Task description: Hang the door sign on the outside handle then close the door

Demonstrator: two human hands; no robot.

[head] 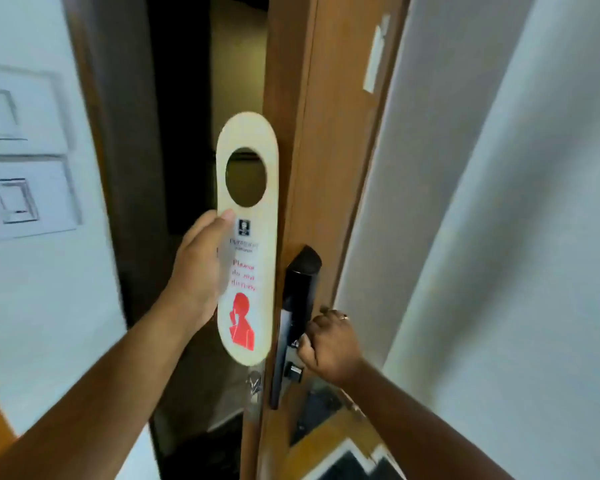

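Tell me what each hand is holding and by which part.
The left hand holds the door sign by its left edge, below the hole. The right hand is closed on the inside door handle, mostly hidden.

Door sign [246,237] small print blurred — handle hidden inside right hand [329,344].
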